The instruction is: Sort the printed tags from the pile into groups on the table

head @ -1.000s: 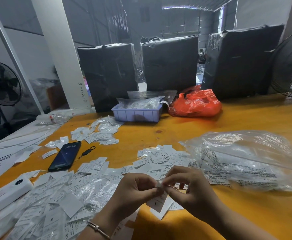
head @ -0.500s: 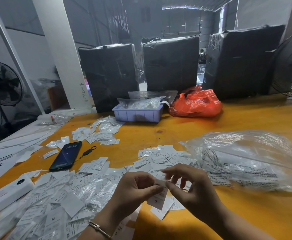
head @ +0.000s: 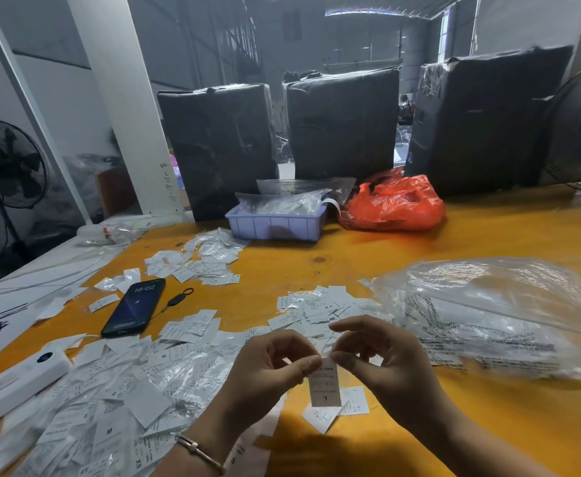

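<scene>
I hold one tag (head: 324,385) marked L above the table's (head: 488,242) near edge, its top pinched between thumb and forefinger of my left hand (head: 268,370), with my right hand's (head: 390,363) thumb and forefinger closed on the same top edge and its other fingers loosely curled. A few groups already lie sorted: one just beneath my hands (head: 337,407), one mid-table (head: 316,309), one toward the far left by the tray (head: 277,226). By my judgement I am early in the job, since the big pile (head: 110,401) at the near left corner is still large and the bag (head: 495,321) on the right holds more.
</scene>
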`<state>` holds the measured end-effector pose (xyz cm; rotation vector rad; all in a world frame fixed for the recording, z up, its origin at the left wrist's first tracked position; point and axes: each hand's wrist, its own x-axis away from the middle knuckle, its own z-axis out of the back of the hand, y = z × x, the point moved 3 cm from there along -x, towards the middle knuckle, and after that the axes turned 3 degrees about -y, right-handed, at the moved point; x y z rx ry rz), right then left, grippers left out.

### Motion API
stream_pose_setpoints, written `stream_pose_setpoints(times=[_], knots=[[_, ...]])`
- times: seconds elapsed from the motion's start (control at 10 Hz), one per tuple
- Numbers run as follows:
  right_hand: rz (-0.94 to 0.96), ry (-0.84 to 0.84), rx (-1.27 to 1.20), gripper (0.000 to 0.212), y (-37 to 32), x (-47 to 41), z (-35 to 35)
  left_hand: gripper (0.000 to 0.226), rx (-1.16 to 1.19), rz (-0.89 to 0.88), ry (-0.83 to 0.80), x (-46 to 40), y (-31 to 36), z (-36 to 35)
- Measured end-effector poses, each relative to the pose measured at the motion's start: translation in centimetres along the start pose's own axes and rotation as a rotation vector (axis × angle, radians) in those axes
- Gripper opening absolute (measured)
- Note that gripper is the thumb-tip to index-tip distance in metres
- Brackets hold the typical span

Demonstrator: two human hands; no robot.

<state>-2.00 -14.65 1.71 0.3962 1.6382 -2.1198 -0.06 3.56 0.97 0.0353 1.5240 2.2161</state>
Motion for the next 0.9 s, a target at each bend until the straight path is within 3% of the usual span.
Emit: stream_pose_setpoints(times=[0.2, 0.3, 0.4, 0.5, 0.8, 0.9], knots=[[-0.027, 0.109, -0.025, 0.032, 0.1, -0.1, 1.0, 0.010, -0.040, 0.137, 0.221, 0.0, 0.8, 5.1], [-0.061, 0.105, -0.051, 0.030, 0.4, -0.1, 1.0, 0.009, -0.232, 0.350, 0.312, 0.7, -0.4, 8.7], [-0.074, 0.097, -0.019, 0.030, 0.7, -0.2, 0.8, 0.010, -0.462, 0.535, 0.275, 1.5, -2.1, 10.0], [-0.090, 0.084, 0.005, 0.029, 0.9, -0.2, 0.8, 0.013, -0.654, 0.595, 0.278, 1.5, -2.6, 10.3], [-0.106, 0.065, 0.049, 0.029, 1.4, -0.2, 0.8, 0.022, -0.892, 0.583, 0.310, 0.5, -2.9, 9.1], [-0.101, 0.042, 0.080, 0.030, 1.4, -0.2, 0.8, 0.019, -0.795, 0.417, 0.461, 0.4, -1.4, 9.2]])
